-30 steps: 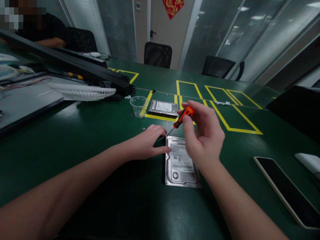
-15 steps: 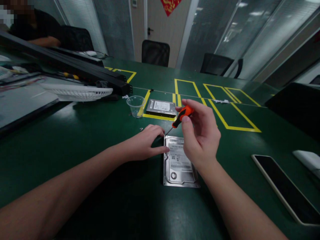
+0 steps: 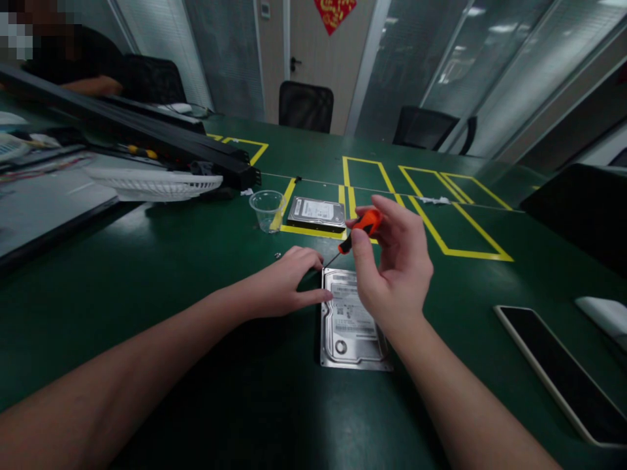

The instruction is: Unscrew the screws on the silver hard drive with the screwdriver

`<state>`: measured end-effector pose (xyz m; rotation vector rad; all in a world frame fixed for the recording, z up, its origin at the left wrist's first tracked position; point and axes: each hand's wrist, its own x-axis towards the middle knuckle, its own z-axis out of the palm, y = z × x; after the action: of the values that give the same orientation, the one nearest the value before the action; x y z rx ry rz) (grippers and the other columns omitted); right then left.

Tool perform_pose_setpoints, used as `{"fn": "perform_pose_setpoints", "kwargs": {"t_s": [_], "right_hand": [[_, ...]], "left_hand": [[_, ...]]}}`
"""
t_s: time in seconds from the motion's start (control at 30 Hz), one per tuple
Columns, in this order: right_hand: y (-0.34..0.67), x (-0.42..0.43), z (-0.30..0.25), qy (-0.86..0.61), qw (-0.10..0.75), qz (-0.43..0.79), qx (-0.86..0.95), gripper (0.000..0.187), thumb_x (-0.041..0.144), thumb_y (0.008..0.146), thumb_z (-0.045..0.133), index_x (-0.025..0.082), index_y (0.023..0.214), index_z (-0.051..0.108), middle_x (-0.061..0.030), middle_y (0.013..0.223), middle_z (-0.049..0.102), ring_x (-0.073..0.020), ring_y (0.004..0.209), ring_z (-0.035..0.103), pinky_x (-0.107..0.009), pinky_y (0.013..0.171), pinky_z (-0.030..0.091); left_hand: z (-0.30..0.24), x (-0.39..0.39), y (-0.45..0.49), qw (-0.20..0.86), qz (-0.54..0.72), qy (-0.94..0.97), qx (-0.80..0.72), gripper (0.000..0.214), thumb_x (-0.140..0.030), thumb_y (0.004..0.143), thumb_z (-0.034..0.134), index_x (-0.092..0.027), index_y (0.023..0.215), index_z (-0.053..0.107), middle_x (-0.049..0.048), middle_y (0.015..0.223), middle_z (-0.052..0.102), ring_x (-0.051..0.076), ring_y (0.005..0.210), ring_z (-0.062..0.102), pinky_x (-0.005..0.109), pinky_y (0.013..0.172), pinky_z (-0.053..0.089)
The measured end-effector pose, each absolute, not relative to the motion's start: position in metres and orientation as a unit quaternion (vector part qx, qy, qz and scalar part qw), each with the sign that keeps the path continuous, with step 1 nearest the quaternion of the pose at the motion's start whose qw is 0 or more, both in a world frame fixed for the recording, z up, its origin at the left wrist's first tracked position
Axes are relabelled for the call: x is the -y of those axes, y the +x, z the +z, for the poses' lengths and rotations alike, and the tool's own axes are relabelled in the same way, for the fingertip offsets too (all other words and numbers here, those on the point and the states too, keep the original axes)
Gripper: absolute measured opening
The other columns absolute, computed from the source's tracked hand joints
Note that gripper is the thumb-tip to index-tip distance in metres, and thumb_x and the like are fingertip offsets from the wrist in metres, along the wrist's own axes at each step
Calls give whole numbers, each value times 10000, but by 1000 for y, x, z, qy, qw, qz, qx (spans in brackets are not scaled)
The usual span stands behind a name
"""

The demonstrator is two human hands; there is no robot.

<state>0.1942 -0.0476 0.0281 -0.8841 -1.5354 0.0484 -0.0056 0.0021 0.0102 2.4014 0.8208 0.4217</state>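
Note:
A silver hard drive point(image 3: 350, 326) with a white label lies flat on the green table in front of me. My left hand point(image 3: 291, 281) grips its far left corner, thumb on the top face and fingers bent at the edge. In my right hand point(image 3: 394, 261) is an orange and black screwdriver point(image 3: 360, 228), held by the handle between thumb and fingers. Its thin shaft slants down left, with the tip at the drive's far left corner by my left fingertips. Whether a screw sits under the tip is too small to tell.
Beyond my hands, a second hard drive point(image 3: 317, 212) lies inside yellow tape, beside a clear plastic cup point(image 3: 268, 212). Small metal bits point(image 3: 277, 255) lie nearer. A phone point(image 3: 558, 365) is at right. Equipment with a long black bar point(image 3: 147, 130) fills the left; a person point(image 3: 83, 59) sits behind it.
The fingers of my right hand have shifted a little on the screwdriver handle, which looks slightly turned. The tip stays at the same corner, and my left hand keeps its place.

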Motion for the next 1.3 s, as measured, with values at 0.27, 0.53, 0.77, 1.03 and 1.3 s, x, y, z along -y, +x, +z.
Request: {"fn": "perform_pose_setpoints", "kwargs": {"t_s": [0.27, 0.53, 0.77, 1.03, 1.3], "right_hand": [[195, 51, 35, -373, 626, 40, 683, 405, 239, 1042, 581, 306, 1440, 617, -89, 1396, 693, -278, 1241, 734, -523, 1048, 658], [194, 52, 35, -362, 629, 51, 686, 373, 260, 1073, 527, 305, 1434, 612, -87, 1392, 705, -259, 1235, 748, -509, 1059, 666], [192, 53, 37, -365, 627, 51, 686, 369, 252, 1070, 539, 297, 1430, 608, -94, 1385, 700, -267, 1240, 745, -514, 1064, 665], [196, 46, 31, -380, 637, 9, 671, 383, 287, 1006, 682, 352, 1382, 649, -63, 1270, 728, -251, 1076, 747, -505, 960, 683], [195, 51, 36, -376, 607, 33, 699, 399, 236, 1086, 501, 311, 1464, 604, -76, 1424, 689, -262, 1251, 738, -512, 1090, 625]], "left_hand": [[9, -3, -6, 276, 158, 897, -307, 408, -538, 957, 756, -221, 1181, 630, 123, 1344, 656, 331, 1266, 571, 521, 1110, 486], [8, -3, -6, 277, 166, 896, -304, 402, -543, 949, 769, -242, 1179, 635, 119, 1380, 651, 339, 1305, 569, 535, 1139, 478], [9, -3, -6, 278, 167, 897, -300, 403, -538, 958, 759, -227, 1181, 632, 123, 1368, 648, 336, 1301, 567, 520, 1134, 479], [9, -3, -6, 279, 158, 896, -306, 421, -556, 956, 754, -230, 1187, 622, 126, 1360, 651, 339, 1290, 565, 507, 1110, 490], [10, -3, -5, 273, 156, 898, -307, 406, -546, 956, 748, -220, 1166, 626, 120, 1342, 658, 329, 1271, 569, 495, 1107, 488]]}}
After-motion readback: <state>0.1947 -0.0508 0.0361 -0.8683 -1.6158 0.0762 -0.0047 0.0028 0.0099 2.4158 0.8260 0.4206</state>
